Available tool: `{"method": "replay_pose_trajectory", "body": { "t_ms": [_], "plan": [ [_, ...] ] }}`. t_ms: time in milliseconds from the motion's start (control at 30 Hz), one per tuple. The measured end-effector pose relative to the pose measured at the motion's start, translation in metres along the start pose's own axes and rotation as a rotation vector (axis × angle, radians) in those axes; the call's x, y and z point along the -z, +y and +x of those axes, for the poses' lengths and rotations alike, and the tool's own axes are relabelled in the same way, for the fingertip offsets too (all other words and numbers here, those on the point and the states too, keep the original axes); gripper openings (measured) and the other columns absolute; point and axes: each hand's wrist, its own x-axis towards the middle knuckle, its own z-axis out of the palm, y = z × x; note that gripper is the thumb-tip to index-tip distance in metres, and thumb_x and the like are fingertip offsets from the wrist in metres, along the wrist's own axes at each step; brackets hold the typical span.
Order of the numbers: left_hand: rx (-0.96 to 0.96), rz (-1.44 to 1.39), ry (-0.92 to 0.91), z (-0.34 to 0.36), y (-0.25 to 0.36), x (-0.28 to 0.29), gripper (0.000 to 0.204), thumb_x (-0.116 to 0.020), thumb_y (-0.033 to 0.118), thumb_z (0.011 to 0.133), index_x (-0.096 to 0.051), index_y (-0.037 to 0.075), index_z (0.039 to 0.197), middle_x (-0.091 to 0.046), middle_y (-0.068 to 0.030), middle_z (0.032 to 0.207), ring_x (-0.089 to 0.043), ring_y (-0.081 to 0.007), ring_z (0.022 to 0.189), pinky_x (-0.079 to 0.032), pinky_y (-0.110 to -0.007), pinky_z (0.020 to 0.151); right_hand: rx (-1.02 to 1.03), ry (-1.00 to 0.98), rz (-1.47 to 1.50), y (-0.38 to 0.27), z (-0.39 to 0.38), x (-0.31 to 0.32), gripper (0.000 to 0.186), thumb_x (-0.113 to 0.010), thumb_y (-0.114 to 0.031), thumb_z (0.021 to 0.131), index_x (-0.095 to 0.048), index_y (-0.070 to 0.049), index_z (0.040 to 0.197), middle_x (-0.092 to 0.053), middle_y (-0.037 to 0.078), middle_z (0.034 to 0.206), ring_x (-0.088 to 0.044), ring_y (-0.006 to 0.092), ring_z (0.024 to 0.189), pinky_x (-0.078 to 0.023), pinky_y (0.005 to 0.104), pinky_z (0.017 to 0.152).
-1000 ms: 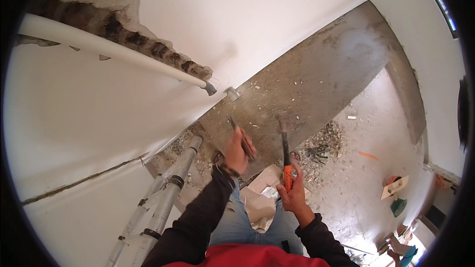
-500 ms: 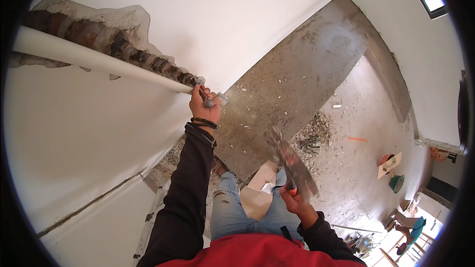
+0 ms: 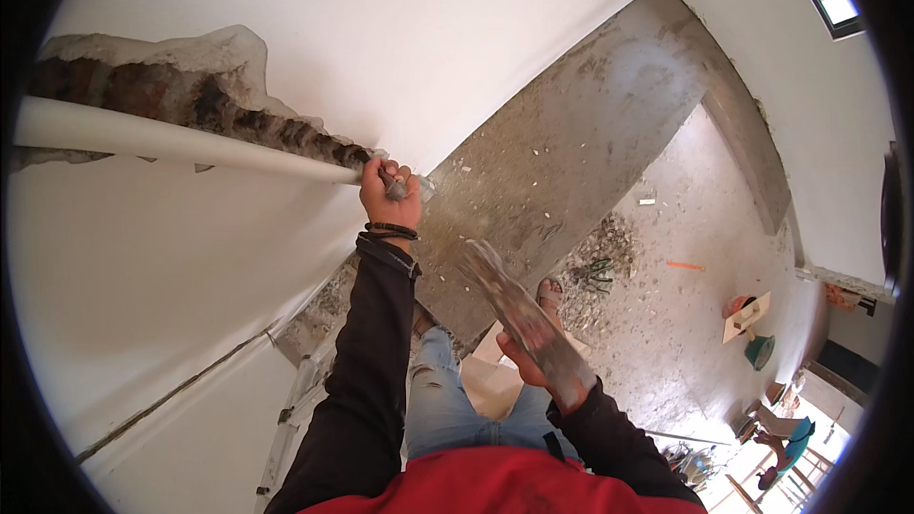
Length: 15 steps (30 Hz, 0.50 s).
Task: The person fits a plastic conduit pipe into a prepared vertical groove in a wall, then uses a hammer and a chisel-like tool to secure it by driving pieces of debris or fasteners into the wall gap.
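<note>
Two bare hands are at work: the left hand is closed around a grey metal chisel at the right-hand end of a long, round white pipe, below a jagged brown groove in the white wall. Well right of the pipe, the right hand grips a blurred, grey metal-headed hammer, its handle hidden.

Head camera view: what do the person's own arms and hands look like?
Long, near-black fabric left sleeve and matching right sleeve. The gloveless left hand wears a dark, banded bracelet at the wrist; the right hand is gloveless too.
</note>
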Motion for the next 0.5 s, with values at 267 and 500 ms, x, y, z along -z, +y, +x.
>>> {"method": "replay_pose_trajectory", "body": {
  "t_ms": [267,500],
  "plan": [
    [-0.006,0.078,0.083,0.003,-0.009,-0.009,0.018,-0.048,0.017,0.093,-0.046,0.011,0.076,-0.05,0.0008,0.065,-0.047,-0.012,0.053,-0.034,-0.028,0.045,0.279,0.152,0.131,-0.008,0.056,-0.03,0.017,-0.061,-0.013,0.084,-0.056,-0.002,0.072,-0.049,0.01,0.06,-0.05,0.0255,0.056,-0.039,0.0372,0.054],
    [-0.044,0.133,0.105,0.006,-0.007,-0.012,0.018,-0.046,0.015,0.092,-0.046,0.012,0.074,-0.049,0.0019,0.065,-0.047,-0.0114,0.053,-0.036,-0.028,0.047,0.011,0.171,-0.11,0.017,0.08,-0.044,0.021,-0.066,-0.019,0.078,-0.057,-0.001,0.072,-0.052,0.016,0.056,-0.056,0.0326,0.052,-0.043,0.0363,0.053]
  ]
}}
